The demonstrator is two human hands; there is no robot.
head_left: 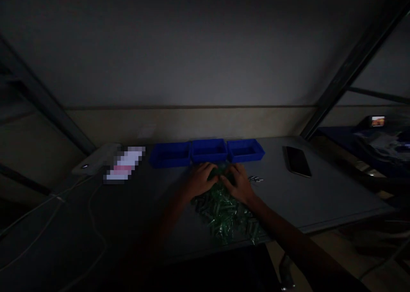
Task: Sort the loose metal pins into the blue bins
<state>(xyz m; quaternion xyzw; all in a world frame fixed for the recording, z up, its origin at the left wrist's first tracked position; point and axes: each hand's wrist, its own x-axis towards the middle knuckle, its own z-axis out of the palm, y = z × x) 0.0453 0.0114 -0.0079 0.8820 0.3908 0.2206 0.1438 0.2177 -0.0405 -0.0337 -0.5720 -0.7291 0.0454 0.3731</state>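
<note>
The scene is very dark. My left hand (201, 179) and my right hand (238, 181) rest close together on the far end of a heap of small green pieces (227, 217) on a grey table (329, 198). Both hands have curled fingers closed over some of the green pieces between them. Three blue bins (206, 151) stand in a row just beyond my hands. A few small metal parts (256, 179) lie to the right of my right hand.
A dark phone (297, 161) lies flat on the right of the table. A white power strip (96, 159) and a blurred-out card (124, 164) are at the left, with cables (64, 206) trailing toward me. Metal frame posts stand at both sides.
</note>
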